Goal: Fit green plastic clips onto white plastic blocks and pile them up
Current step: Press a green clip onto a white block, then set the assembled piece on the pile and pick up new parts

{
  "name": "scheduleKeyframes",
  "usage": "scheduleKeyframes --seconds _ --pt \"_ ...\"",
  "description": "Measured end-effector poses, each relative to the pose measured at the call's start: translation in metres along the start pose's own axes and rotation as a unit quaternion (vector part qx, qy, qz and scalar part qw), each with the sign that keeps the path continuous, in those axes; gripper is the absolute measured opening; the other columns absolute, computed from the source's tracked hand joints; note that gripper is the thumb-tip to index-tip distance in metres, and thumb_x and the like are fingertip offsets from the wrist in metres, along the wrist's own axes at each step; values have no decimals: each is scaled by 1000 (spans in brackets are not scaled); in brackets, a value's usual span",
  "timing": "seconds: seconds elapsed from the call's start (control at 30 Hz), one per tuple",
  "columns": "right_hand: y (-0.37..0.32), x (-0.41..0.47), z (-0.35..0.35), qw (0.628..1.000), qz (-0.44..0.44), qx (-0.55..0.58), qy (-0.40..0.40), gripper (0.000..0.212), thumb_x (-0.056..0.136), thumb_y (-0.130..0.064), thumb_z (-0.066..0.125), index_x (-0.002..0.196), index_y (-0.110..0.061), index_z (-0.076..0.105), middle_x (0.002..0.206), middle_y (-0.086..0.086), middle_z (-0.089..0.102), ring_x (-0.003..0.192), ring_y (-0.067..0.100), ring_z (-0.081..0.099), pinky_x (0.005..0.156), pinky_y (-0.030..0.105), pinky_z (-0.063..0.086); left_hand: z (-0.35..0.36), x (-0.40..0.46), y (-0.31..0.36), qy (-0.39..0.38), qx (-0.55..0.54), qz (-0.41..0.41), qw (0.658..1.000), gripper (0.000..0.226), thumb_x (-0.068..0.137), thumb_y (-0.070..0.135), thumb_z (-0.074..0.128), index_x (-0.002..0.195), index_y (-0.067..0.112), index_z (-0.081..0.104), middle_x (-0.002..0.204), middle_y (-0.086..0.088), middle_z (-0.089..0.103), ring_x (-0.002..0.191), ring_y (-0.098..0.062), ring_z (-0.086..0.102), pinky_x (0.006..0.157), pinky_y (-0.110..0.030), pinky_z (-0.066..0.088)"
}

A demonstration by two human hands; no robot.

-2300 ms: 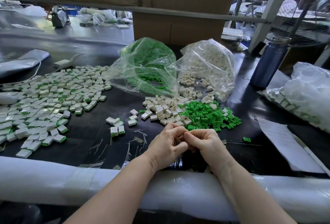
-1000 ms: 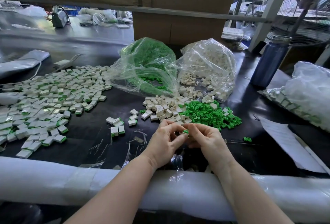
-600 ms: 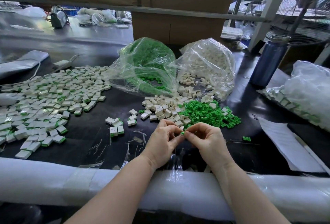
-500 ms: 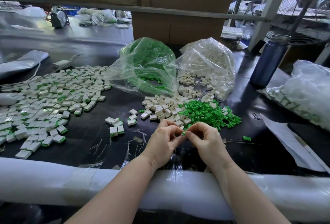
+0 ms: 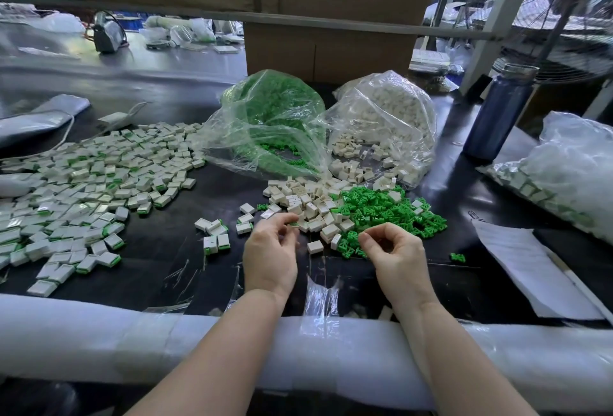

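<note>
Left hand (image 5: 270, 258) seen low over black table (image 5: 159, 249), fingers curled, small green clip (image 5: 294, 224) pinched at fingertips, just beside loose white blocks (image 5: 306, 205). Right hand (image 5: 396, 254) held apart, fingers curled inward, nothing seen held. Green clips heap (image 5: 386, 211) near right fingertips. Finished blocks pile (image 5: 93, 180) spread far left.

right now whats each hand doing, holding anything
Left hand: pinching a small green-edged piece at its fingertips.
Right hand: fingers curled over the green clips; nothing visible in its grip.
</note>
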State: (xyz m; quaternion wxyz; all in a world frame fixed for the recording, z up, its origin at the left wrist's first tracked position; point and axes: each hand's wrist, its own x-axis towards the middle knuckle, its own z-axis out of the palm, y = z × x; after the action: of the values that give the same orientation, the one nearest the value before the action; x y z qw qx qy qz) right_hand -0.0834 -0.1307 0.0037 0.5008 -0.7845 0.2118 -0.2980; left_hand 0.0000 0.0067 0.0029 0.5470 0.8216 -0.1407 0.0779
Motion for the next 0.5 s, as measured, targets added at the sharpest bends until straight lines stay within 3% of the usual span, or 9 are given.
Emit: scheduleKeyframes --seconds 0.1,0.2,0.3,0.5 --pt "2 1 0 1000 13 -7 17 19 82 -13 69 67 -23 63 65 -5 62 62 5 53 58 9 42 -1 4 -4 48 38 -11 998 24 88 1 56 102 16 70 101 -3 53 86 -18 57 76 -11 36" --pt "3 2 0 999 30 -14 27 19 82 -12 70 66 -20 63 62 -6 60 59 4 51 56 7 40 -1 5 -7 46 67 -24 996 24 87 -1 55 106 8 67 112 -7 45 97 -19 52 83 -6 28" --pt "4 2 -1 999 40 -25 28 18 82 -13 69 66 -20 63 63 -7 60 60 4 52 57 10 39 0 5 -10 35 105 -48 993 25 88 4 57 113 -1 62 126 -10 39 115 -22 43 90 -10 24" --pt "6 4 0 997 44 -57 19 16 83 -13 68 69 -18 63 70 -1 62 70 14 55 66 23 42 1 3 -5 -13 178 -76 981 34 90 13 55 120 -3 54 139 -11 29 126 -28 29 105 -24 22"
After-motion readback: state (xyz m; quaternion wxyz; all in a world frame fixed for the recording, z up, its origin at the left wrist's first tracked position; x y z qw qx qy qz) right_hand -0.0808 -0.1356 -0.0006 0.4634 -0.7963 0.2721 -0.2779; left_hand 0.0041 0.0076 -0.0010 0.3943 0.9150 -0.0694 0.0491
